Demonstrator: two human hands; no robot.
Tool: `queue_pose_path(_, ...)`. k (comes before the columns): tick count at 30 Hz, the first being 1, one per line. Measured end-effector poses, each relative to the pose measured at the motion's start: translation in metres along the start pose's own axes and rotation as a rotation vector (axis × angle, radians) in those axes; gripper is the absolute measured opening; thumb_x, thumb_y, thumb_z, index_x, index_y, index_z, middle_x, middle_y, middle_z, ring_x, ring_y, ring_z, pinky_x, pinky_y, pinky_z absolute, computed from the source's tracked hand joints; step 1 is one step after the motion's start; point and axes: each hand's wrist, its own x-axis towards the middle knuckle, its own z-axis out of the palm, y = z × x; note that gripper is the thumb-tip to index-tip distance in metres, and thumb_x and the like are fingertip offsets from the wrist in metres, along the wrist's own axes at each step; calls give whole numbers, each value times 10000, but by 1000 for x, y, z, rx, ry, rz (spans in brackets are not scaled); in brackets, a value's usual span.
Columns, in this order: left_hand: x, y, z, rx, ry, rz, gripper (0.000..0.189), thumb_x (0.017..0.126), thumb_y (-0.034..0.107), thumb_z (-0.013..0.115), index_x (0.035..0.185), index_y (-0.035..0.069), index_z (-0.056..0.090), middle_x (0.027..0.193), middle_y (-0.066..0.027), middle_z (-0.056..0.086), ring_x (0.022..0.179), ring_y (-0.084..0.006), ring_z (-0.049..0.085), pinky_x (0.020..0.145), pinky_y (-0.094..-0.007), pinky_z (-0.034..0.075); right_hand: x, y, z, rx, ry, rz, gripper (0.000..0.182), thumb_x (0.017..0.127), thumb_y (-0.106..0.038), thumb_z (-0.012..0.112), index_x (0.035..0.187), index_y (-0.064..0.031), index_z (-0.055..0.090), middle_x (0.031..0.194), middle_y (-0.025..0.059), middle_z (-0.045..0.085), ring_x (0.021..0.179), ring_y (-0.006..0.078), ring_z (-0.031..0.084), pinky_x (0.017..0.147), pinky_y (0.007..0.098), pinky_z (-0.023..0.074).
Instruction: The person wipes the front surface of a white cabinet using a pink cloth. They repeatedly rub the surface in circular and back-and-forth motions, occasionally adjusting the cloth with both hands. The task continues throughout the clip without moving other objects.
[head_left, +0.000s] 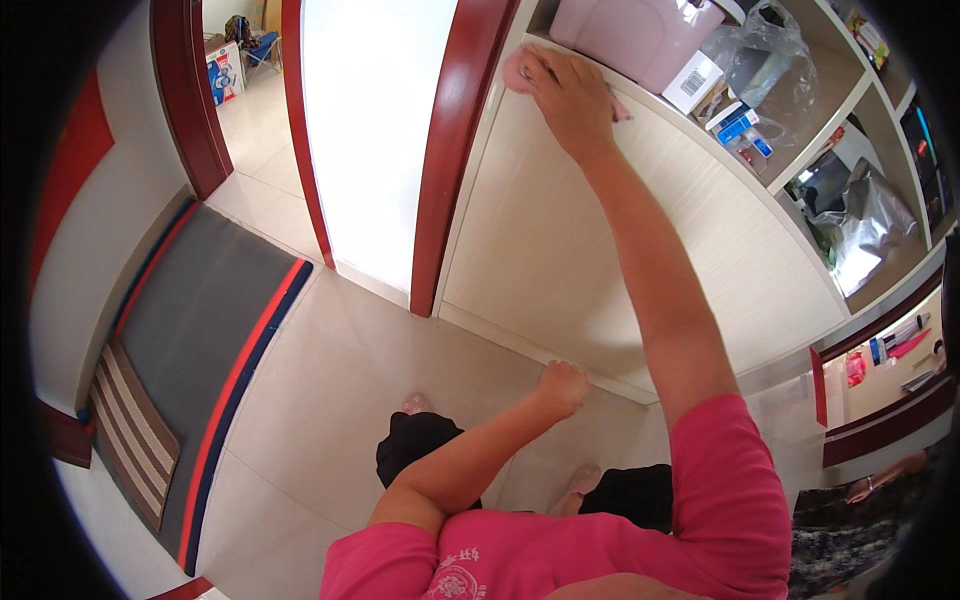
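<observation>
My right hand (574, 101) reaches far forward and grips a pink cloth (517, 73). It presses the cloth on the top edge of a pale wood-grain cabinet panel (540, 217), at the corner beside a dark red door frame (457, 127). A second bit of the cloth shows past the wrist side of the hand. Lower down, in front of the panel and above the tiled floor (360, 360), my left hand (566, 386) is curled into a fist, with nothing visible in it.
Open shelves hold a pink plastic bin (634, 37), a white box (691, 82), small blue-and-white boxes (735, 124) and a clear plastic bag (780, 67). A silvery bag (870, 210) sits further right. A grey mat (202, 277) lies left. Another person (847, 532) is at lower right.
</observation>
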Motion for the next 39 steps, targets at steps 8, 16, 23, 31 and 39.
queue_pose_path(8,-11,-8,-1,-16,64,-11,253,757,277,709,918,97,633,870,-106,665,897,-277,630,747,-421,463,-47,-23,6,-23,-479,-252,366,781,-87,557,1146,-95,534,1142,14,547,992,195,538,884,375,419)
queue_pose_path(16,-13,-10,-7,-56,-62,-10,179,744,132,633,919,96,636,879,-110,664,864,-278,633,745,-405,467,24,-13,21,-26,-9,-254,332,787,-54,536,1119,-52,533,1129,38,542,1033,197,523,893,333,425)
queue_pose_path(23,-15,-10,-8,-76,12,-11,264,766,238,689,956,69,618,932,-131,649,948,-293,617,794,-434,467,-44,-54,21,51,-305,-158,318,825,-73,499,1138,-14,509,1095,82,529,947,242,528,853,348,428)
queue_pose_path(31,-15,-6,-6,-23,35,-31,152,792,133,588,930,95,641,907,-98,663,908,-262,627,761,-391,465,49,9,10,-146,22,-181,466,770,-46,554,1234,-17,517,1284,72,523,994,221,554,801,345,458)
queue_pose_path(39,-12,-7,-2,-25,45,-22,145,809,134,566,926,93,641,910,-93,666,907,-260,627,760,-394,466,-68,-59,24,-146,-335,-268,456,819,-132,512,1264,-39,484,1272,24,467,1101,178,468,880,334,402)
